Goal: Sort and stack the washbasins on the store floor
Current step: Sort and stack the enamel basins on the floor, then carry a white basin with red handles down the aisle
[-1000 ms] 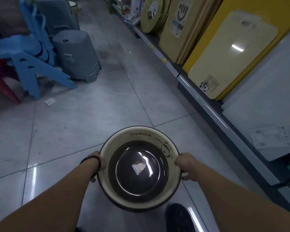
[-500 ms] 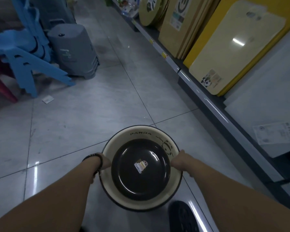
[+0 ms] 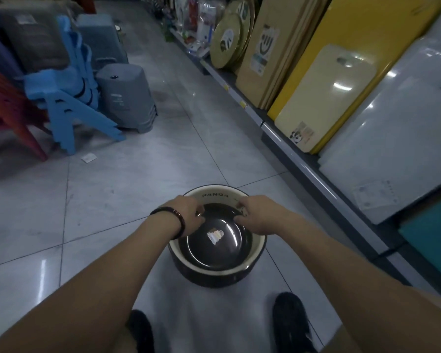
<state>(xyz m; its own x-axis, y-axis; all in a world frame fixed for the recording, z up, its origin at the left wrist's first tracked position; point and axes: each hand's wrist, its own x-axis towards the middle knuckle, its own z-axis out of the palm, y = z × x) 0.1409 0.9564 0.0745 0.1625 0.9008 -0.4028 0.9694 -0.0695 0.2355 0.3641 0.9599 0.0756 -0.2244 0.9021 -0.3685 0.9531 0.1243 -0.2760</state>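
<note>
Head camera: gripping rim of dark inner washbasin with left hand and right hand, nested inside cream-lined outer washbasin on floor.

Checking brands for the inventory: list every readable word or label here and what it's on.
"PANDA": inner wall of the cream-lined washbasin.
The sticker in the black inner washbasin: too small to read.
Labels on the grey stool, the cream cutting board and the white board: blurred, unreadable.
</note>
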